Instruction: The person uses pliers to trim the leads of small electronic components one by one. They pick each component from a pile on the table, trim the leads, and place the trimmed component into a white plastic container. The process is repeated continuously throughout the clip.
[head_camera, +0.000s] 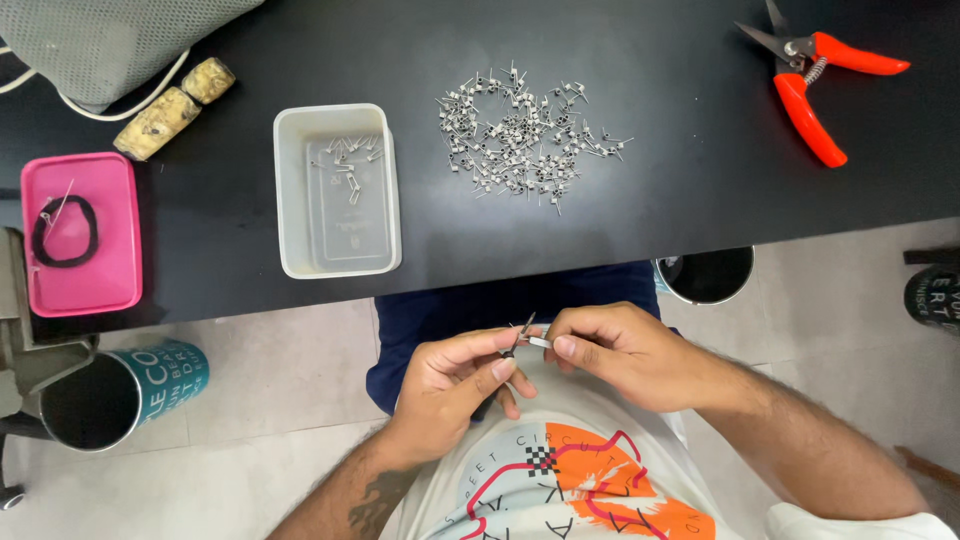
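Far left on the black tabletop (640, 60): grey mesh bag (110, 40) with a white cord, two yellowish rough blocks (170, 105) just right of it. Nearer, a pink rectangular plastic lid (90, 260) with a black elastic loop (62, 231) lying on it. Below the table edge at left, an open teal-and-white cylindrical can (110, 395) on the tiled floor.

Mid-left on the table: white rectangular plastic tub (290, 200), a few small metal wire coils (348, 158) in its far end. Right of the tub, well apart from it, a loose pile of the same small metal wire coils (520, 135).

Near centre, off the table, over the lap: left hand (450, 385) curled, thumb and forefinger pinching a thin dark metal rod tool (519, 336), tip tilted up and far. Right hand (620, 350) touching it, thumb and forefinger closed on a small pale wire piece (539, 342) at the rod. Probably one of the coils, too small to confirm.

Far right on the table: orange-handled metal cutting pliers (810, 85), handles spread. Dark round bin (706, 274) under the table edge, right of the knees.
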